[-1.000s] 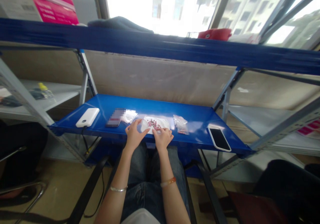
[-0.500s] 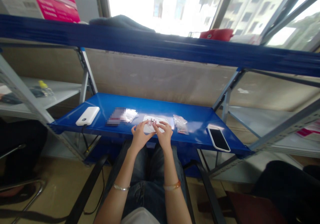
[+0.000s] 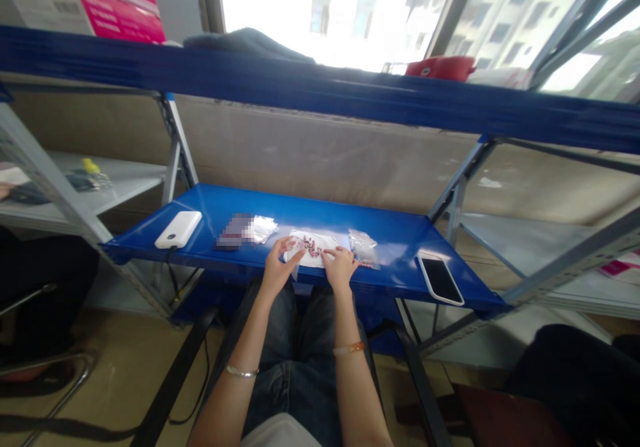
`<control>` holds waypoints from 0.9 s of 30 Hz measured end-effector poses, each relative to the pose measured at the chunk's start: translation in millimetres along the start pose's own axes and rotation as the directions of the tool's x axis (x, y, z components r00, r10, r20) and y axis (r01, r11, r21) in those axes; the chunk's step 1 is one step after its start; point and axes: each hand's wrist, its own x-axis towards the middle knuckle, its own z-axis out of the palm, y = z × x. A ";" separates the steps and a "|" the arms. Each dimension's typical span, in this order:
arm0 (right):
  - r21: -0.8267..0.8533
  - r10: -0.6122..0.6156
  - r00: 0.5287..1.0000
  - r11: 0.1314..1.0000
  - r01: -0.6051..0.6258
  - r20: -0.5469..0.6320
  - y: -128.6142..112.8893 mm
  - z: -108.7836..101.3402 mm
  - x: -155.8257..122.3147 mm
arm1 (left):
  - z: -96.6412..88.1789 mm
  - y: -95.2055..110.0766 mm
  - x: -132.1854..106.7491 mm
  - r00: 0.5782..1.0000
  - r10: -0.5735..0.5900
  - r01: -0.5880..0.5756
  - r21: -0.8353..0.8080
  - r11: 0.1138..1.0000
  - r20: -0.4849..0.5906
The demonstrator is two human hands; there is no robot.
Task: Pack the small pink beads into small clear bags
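Note:
A white sheet (image 3: 320, 240) with several small red pieces (image 3: 313, 245) lies on the blue shelf (image 3: 400, 240) in front of me. My left hand (image 3: 277, 267) rests at the sheet's left edge, fingers curled, and seems to pinch a small clear bag (image 3: 294, 268). My right hand (image 3: 341, 266) lies at the sheet's right edge with fingertips down on it, beside a clear bag of red pieces (image 3: 363, 249).
A white power bank (image 3: 179, 229) with a cable lies at the shelf's left, then a blurred dark item (image 3: 233, 231) and clear bags (image 3: 263, 228). A phone (image 3: 440, 278) lies at the right. An upper blue beam (image 3: 320, 94) crosses overhead. A dark chair (image 3: 550, 394) stands right.
Both hands were raised above the sheet half a second ago and have come back down onto it. My right hand has shifted to the right, toward the bag of red pieces.

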 end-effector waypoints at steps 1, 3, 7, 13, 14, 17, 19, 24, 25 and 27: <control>0.010 0.002 1.000 1.000 -0.002 -0.014 0.1 0.9 -0.6 | -0.5 1.0 0.0 1.000 -0.015 0.015 -0.009 1.000 0.011; 0.049 0.004 0.999 0.999 -0.002 -0.053 -0.1 0.3 -1.0 | -1.5 3.4 -0.5 0.999 -0.037 0.038 -0.008 0.999 0.034; 0.247 -0.011 0.991 0.968 0.043 -0.132 -5.9 -12.1 3.2 | -2.2 6.1 -1.8 0.995 -0.045 0.041 0.037 0.998 0.092; 0.489 -0.261 0.957 0.823 0.288 -0.124 -35.8 -42.7 6.3 | 0.6 3.6 -1.9 0.992 -0.052 0.050 0.022 0.999 0.112; 0.487 -0.302 0.949 0.818 0.306 -0.088 -40.6 -45.2 6.0 | 0.9 3.2 -1.9 0.993 -0.049 0.047 0.019 0.999 0.110; 0.465 -0.387 0.922 0.822 0.329 0.031 -47.9 -44.7 9.6 | -0.1 3.0 -1.3 0.993 -0.046 0.044 0.017 0.999 0.108; 0.454 -0.386 0.921 0.830 0.325 0.047 -44.8 -39.4 18.0 | -2.0 2.8 -0.5 0.993 -0.051 0.050 0.010 0.999 0.109; 0.209 -0.302 0.946 0.939 0.274 0.120 -19.5 -24.5 47.2 | -6.9 1.4 3.0 0.992 -0.081 0.086 -0.053 0.995 0.095; 0.139 -0.293 0.942 0.952 0.273 0.162 -14.3 -22.3 50.9 | -7.3 1.8 3.5 0.992 -0.087 0.094 -0.083 0.992 0.091; 0.031 -0.280 0.935 0.960 0.280 0.219 -5.7 -18.3 54.6 | -7.3 4.1 3.7 0.991 -0.103 0.115 -0.156 0.981 0.082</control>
